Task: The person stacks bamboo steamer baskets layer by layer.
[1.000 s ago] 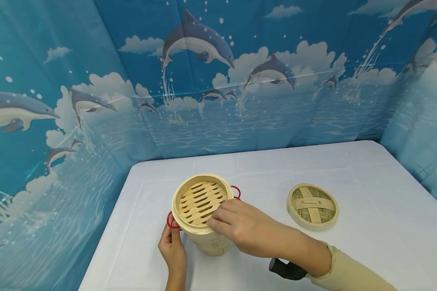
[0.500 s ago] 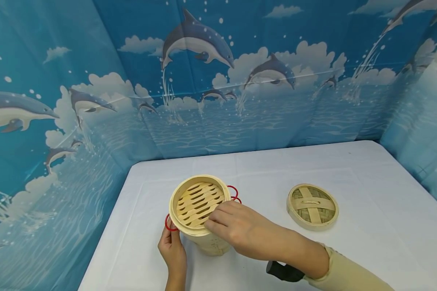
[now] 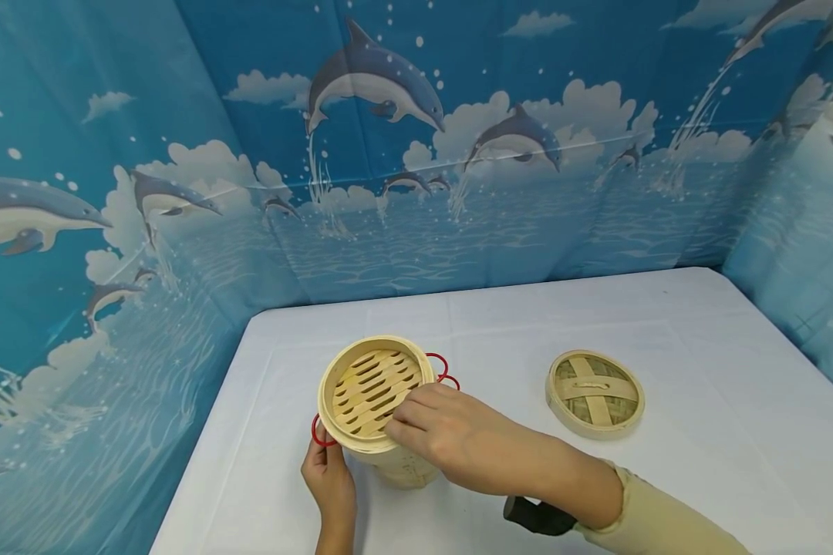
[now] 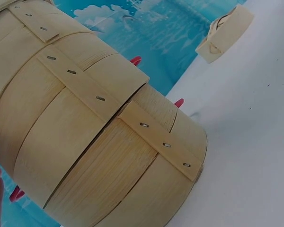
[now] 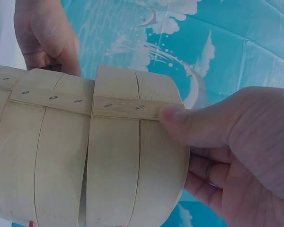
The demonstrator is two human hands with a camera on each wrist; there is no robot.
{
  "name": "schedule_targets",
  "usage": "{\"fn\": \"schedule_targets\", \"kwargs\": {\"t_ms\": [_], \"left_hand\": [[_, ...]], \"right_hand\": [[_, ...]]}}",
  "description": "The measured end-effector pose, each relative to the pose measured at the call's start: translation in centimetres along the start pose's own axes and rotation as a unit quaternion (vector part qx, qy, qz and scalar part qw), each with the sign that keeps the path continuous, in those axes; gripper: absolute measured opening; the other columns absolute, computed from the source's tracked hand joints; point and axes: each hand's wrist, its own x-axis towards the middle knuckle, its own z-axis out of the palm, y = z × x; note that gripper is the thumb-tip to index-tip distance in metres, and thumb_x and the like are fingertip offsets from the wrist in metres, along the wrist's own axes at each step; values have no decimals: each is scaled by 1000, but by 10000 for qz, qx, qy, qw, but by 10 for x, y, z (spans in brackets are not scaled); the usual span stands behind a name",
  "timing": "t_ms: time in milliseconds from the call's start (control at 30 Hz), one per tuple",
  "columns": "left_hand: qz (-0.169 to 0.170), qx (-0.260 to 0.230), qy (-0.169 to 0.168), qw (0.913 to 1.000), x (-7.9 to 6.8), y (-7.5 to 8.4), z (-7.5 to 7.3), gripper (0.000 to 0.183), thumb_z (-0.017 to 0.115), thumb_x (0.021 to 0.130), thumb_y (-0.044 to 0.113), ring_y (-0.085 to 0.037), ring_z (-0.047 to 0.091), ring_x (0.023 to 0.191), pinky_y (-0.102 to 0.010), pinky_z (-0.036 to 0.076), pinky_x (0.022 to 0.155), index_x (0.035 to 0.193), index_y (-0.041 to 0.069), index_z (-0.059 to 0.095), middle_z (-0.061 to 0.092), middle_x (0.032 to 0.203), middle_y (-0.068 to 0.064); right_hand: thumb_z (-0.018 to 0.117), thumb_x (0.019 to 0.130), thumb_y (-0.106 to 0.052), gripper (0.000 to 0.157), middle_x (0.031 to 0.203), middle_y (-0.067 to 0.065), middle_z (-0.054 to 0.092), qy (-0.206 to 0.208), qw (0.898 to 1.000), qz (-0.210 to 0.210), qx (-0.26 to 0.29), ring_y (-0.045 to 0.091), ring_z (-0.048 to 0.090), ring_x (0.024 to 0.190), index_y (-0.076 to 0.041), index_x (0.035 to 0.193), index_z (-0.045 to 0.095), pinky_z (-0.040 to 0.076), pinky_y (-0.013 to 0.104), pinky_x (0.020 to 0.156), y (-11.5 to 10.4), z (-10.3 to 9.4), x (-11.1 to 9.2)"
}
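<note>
Bamboo steamer baskets stand stacked on the white table. The top basket [image 3: 377, 393] has a slatted floor and red loop handles [image 3: 437, 364]; it sits shifted left of the basket [image 3: 406, 466] beneath. A dark wedge-shaped gap shows between two tiers in the right wrist view. My right hand [image 3: 451, 439] pinches the top basket's near-right rim, thumb [image 5: 173, 118] on the outer wall, fingers inside. On the left, my left hand [image 3: 329, 478] holds the stack's side by a red loop, its fingertips partly hidden. Stapled seams mark the tiers [image 4: 146, 146] in the left wrist view.
A round woven bamboo lid [image 3: 595, 395] with a small handle lies on the table [image 3: 708, 354] to the right. Behind and at both sides hangs a blue dolphin-print curtain [image 3: 389, 254]. A dark strap piece [image 3: 537, 516] sits under the right wrist.
The top basket has slid a little left and toward me with my right hand, exposing more of a second red loop at the right. My left hand stays almost in place.
</note>
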Motion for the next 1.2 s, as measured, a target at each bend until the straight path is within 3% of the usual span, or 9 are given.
{"fn": "schedule_targets", "kwargs": {"t_ms": [200, 400, 1200], "left_hand": [[-18, 125, -47, 9999, -1, -1, -1, 28, 41, 94, -5, -12, 53, 111, -20, 44, 87, 118, -16, 51, 57, 118, -17], [95, -36, -78, 9999, -1, 0, 0, 28, 45, 95, 0, -12, 53, 111, -20, 43, 89, 117, -17, 51, 60, 117, -8], [76, -6, -129, 9999, 0, 1, -1, 30, 44, 96, 0, -11, 52, 113, -20, 42, 91, 120, -16, 49, 57, 121, -10]], "right_hand": [[69, 76, 1, 33, 98, 0, 57, -22, 9999, 0, -169, 15, 51, 94, -7, 108, 63, 42, 29, 88, -3, 0, 2], [68, 76, 1, 31, 96, 0, 57, -14, 9996, 61, -270, 14, 50, 93, -6, 106, 63, 42, 28, 87, -6, 2, 2], [67, 79, -2, 24, 92, -1, 57, -22, 9993, 51, -376, 13, 51, 88, -7, 102, 64, 43, 27, 84, -6, 2, 9]]}}
